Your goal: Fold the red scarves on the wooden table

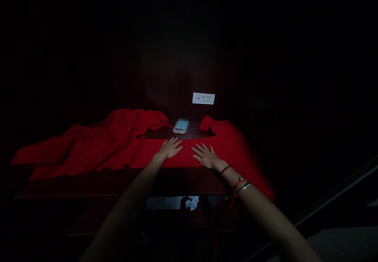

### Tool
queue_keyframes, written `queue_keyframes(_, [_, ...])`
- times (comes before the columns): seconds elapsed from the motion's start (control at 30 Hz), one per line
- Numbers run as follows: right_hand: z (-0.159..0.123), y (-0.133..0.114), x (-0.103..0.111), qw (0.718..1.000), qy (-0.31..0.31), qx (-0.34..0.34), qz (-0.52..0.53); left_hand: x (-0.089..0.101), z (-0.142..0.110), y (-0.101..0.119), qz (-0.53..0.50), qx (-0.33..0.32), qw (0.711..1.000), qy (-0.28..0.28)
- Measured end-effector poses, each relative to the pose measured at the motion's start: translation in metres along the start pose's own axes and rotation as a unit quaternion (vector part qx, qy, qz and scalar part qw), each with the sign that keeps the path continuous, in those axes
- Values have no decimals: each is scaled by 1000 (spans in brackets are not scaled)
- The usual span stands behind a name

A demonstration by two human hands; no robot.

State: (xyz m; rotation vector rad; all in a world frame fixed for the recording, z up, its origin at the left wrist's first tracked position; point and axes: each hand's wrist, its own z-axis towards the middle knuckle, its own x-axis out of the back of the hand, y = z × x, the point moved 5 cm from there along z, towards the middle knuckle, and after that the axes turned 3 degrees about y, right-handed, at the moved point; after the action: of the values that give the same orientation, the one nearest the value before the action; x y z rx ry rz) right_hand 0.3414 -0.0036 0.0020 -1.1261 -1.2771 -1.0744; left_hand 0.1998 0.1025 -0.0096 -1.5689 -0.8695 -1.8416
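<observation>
Red cloth [147, 154] is spread across a dark wooden table, flat in the middle and crumpled in folds at the left. My left hand [169, 148] lies palm down on the flat part with its fingers spread. To its right, my right hand [206, 155] also rests flat on the cloth, fingers apart; bracelets circle that wrist. Neither hand grips anything. A phone [180, 126] with a lit, blurred screen lies on bare wood just beyond my left fingertips. The cloth's right end [236, 148] fades into shadow.
A white socket panel [203, 98] is set in the dark wall behind the table. The table's front edge [118, 195] runs below my forearms. Pale objects [171, 203] show underneath, too dim to name. A slanting light-coloured edge [336, 197] crosses the lower right. Everything else is very dark.
</observation>
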Motion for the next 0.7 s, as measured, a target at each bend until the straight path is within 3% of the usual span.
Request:
queue_keyframes(0.2, [-35, 102, 13, 987, -6, -137, -88, 0, 2, 2, 5, -2, 1000, -13])
queue_keyframes(0.3, [-46, 122, 27, 975, 15, -200, -96, 2, 1, 4, -1, -4, 1000, -14])
queue_keyframes(0.37, [-42, 100, 34, 978, 51, -185, -75, 2, 1, 5, -5, -3, 1000, -8])
queue_keyframes(0.43, [-30, 57, 34, 989, 79, -119, -33, 2, 0, 4, -8, -2, 1000, 3])
queue_keyframes(0.57, [-7, -31, 15, 998, 51, 22, 22, 3, -1, 3, -3, -7, 1000, 17])
queue_keyframes(0.63, [-3, -47, 3, 998, 12, 41, 39, 4, -3, 4, 4, -9, 1000, 15])
queue_keyframes(0.7, [-5, -39, -3, 998, -23, 34, 47, 5, -4, 4, 9, -7, 1000, 6])
